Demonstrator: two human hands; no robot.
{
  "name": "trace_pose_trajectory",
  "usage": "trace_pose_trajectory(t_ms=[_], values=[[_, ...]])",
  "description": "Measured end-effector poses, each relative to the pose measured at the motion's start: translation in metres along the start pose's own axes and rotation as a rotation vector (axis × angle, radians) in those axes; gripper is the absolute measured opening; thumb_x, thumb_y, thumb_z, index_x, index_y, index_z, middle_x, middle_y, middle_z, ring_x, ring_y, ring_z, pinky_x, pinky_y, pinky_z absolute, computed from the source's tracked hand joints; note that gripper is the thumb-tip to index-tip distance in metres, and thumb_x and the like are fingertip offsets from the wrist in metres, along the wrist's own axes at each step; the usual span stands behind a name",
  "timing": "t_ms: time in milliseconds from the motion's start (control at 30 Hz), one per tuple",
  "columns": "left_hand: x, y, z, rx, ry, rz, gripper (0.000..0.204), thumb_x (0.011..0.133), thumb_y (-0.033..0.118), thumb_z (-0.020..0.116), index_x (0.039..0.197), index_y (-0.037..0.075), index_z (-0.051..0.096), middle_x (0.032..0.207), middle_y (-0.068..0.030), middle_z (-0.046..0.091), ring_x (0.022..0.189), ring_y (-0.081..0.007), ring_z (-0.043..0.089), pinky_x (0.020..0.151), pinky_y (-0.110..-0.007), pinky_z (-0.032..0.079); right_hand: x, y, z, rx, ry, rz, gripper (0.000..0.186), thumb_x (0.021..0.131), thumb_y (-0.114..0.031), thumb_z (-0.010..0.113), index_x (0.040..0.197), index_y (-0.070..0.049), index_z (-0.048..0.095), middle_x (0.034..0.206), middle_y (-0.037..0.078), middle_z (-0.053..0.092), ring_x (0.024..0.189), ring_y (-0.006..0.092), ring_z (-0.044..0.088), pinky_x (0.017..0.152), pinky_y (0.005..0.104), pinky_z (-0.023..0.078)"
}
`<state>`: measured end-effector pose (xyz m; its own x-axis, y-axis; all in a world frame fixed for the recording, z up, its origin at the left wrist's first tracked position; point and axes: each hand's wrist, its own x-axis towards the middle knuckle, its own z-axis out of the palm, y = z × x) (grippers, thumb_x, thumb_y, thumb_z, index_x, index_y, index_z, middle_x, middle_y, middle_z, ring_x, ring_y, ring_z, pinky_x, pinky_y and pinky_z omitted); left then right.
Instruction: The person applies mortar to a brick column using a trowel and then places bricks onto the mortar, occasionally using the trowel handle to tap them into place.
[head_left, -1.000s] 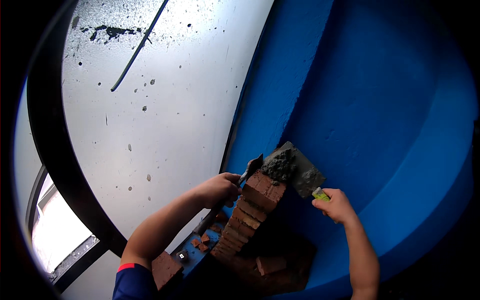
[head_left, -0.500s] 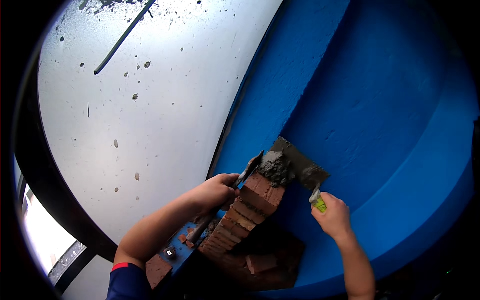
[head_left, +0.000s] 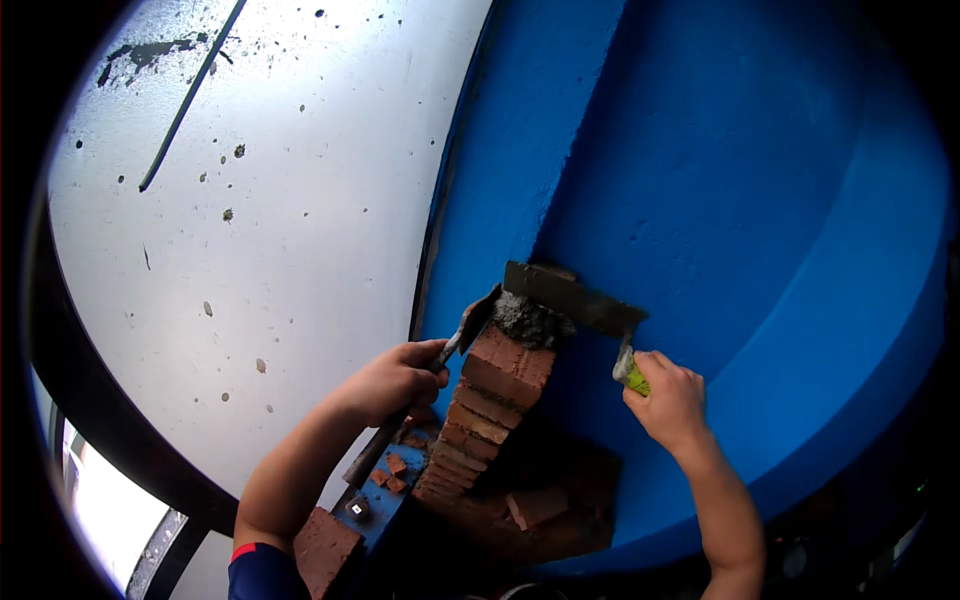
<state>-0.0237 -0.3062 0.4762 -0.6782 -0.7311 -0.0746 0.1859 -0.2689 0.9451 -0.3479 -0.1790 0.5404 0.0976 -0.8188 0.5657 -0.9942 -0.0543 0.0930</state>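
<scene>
My left hand (head_left: 400,385) grips the shaft of a dark long-handled tool (head_left: 470,322), whose narrow blade touches the left side of a grey mortar heap (head_left: 525,325). That heap sits atop a column of stacked red bricks (head_left: 505,370) against the blue wall. My right hand (head_left: 670,405) is closed on the green handle of a trowel (head_left: 580,302); its broad blade is tilted and lies across the back of the heap, partly hiding it.
Lower left, a blue ledge (head_left: 395,500) holds brick fragments (head_left: 390,475) and a larger brick (head_left: 325,550). Another brick (head_left: 535,508) lies low behind the column. A white, spattered panel (head_left: 250,230) fills the left; the blue wall (head_left: 700,200) curves rightward.
The trowel blade has turned from lying flatter to a tilted position across the heap. Both hands keep their grips. The whole view has shifted, with the brick column now a little farther left.
</scene>
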Motion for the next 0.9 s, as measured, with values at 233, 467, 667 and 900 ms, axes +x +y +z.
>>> trace_pose_trajectory(t_ms=[233,467,667,900], values=[[-0.005,-0.001,0.005,0.065,-0.014,0.003,0.056,0.085,-0.006,0.049,0.14,0.0,0.038,0.085,-0.0019,0.05,0.06,-0.0099,0.047,0.051,-0.024,0.042,-0.003,0.001,0.005,-0.032,0.005,-0.088,0.031,0.072,-0.017,0.071,0.1,-0.006,0.061,0.09,0.009,0.064,0.075,0.0301,0.065,0.063,0.0409,0.052],[-0.007,0.001,0.011,0.079,-0.004,0.001,0.061,0.083,-0.008,0.047,0.142,-0.001,0.035,0.083,-0.0012,0.051,0.056,-0.0074,0.043,0.049,-0.022,0.038,-0.027,0.018,0.051,0.729,0.142,0.37,0.019,0.084,-0.017,0.066,0.092,-0.003,0.058,0.074,0.008,0.06,0.062,0.0215,0.058,0.054,0.0355,0.046],[-0.009,0.007,0.022,0.095,0.103,0.029,0.057,0.079,-0.01,0.047,0.136,-0.007,0.04,0.079,-0.0039,0.052,0.053,-0.0066,0.039,0.044,-0.021,0.031,-0.09,-0.025,0.176,1.812,0.009,0.949,0.015,0.082,-0.017,0.069,0.09,-0.008,0.06,0.07,0.001,0.057,0.058,0.0119,0.055,0.053,0.0264,0.046],[-0.016,0.013,0.03,0.14,0.112,0.005,0.059,0.077,-0.009,0.048,0.136,-0.006,0.041,0.079,-0.0017,0.051,0.055,-0.0059,0.04,0.046,-0.02,0.031,-0.108,-0.081,0.177,1.949,0.053,0.838,0.014,0.084,-0.017,0.068,0.089,-0.008,0.058,0.071,0.0,0.056,0.057,0.0091,0.054,0.054,0.0241,0.043]])
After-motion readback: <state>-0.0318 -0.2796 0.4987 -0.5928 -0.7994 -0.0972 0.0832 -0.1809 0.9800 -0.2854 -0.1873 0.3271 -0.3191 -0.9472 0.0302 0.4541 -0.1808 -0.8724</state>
